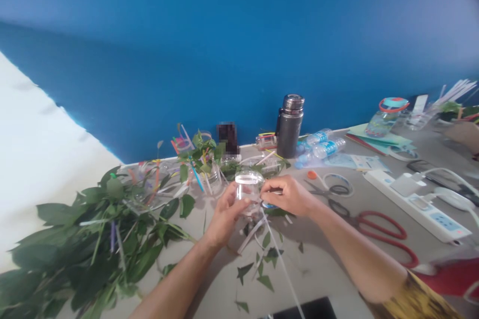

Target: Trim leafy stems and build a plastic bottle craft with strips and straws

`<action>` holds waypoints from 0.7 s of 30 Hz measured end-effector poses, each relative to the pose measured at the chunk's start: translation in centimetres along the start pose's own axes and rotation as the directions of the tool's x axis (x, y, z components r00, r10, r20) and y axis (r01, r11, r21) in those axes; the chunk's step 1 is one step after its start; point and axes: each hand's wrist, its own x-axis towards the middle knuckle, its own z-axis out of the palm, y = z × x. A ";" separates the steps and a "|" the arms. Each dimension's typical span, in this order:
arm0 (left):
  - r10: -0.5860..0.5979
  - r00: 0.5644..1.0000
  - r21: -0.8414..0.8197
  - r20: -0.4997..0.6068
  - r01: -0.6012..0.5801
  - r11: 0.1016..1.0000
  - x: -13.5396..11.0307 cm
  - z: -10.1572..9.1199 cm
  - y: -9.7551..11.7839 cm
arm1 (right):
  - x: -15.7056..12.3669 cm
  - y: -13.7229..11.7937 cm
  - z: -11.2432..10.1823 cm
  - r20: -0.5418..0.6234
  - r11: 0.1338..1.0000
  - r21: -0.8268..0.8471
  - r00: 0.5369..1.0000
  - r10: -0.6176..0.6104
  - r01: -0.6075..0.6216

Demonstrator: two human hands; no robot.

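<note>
"What stands by the blue wall?"
"A dark thermos, upright."
"And to the right?"
"A white power strip with a charger plugged in; beyond it, a blue-lidded jug on green paper."

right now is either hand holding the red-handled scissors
No, the left hand holds the clear container, the right hand is at its side, and the red-handled scissors lie on the table.

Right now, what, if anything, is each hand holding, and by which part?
The left hand holds a clear container by its side wall. The right hand is at the opposite side; whether it grips anything cannot be told.
</note>
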 end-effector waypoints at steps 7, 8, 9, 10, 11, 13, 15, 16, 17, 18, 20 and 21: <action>0.013 1.000 -0.081 -0.024 -0.015 0.997 0.4 -0.2 -0.2 | 0.0 -0.1 0.1 -0.023 0.998 -0.055 1.000 0.006 -0.007; 0.018 0.999 -0.080 -0.032 -0.021 0.997 0.4 -0.3 -0.2 | 0.0 -0.2 0.1 -0.028 0.998 -0.068 1.000 0.008 -0.010; 0.021 0.999 -0.077 -0.035 -0.023 0.997 0.5 -0.3 -0.3 | 0.0 -0.2 0.1 -0.033 0.997 -0.082 0.999 0.011 -0.013; 0.024 0.999 -0.076 -0.034 -0.027 0.997 0.5 -0.3 -0.3 | 0.0 -0.3 0.1 -0.039 0.995 -0.098 0.999 0.013 -0.016; 0.025 0.999 -0.076 -0.031 -0.028 0.997 0.5 -0.4 -0.3 | 0.0 -0.4 0.1 -0.046 0.993 -0.115 0.999 0.015 -0.020; 0.028 0.999 -0.079 -0.028 -0.030 0.996 0.6 -0.5 -0.4 | 0.0 -0.6 0.1 -0.059 0.990 -0.141 0.998 0.020 -0.028; 0.034 0.999 -0.074 -0.030 -0.036 0.997 0.6 -0.5 -0.4 | 0.0 -0.7 0.1 -0.068 0.987 -0.154 0.997 0.026 -0.036; 0.039 0.999 -0.069 -0.031 -0.041 0.997 0.6 -0.6 -0.4 | 0.0 -0.7 0.1 -0.068 0.987 -0.155 0.997 0.026 -0.037; 0.041 0.999 -0.064 -0.031 -0.043 0.997 0.6 -0.6 -0.4 | 0.0 -0.8 0.1 -0.065 0.987 -0.154 0.998 0.025 -0.035; 0.043 0.999 -0.064 -0.031 -0.045 0.997 0.6 -0.6 -0.4 | 0.0 -0.7 0.1 -0.065 0.987 -0.155 0.998 0.022 -0.032; 0.037 0.999 -0.083 -0.027 -0.039 0.996 0.6 -0.5 -0.2 | -0.1 -0.5 0.0 -0.085 0.986 -0.163 0.996 0.026 -0.039; 0.032 0.999 -0.100 -0.024 -0.035 0.994 0.5 -0.4 0.0 | -0.1 -0.4 0.0 -0.096 0.986 -0.161 0.995 0.027 -0.043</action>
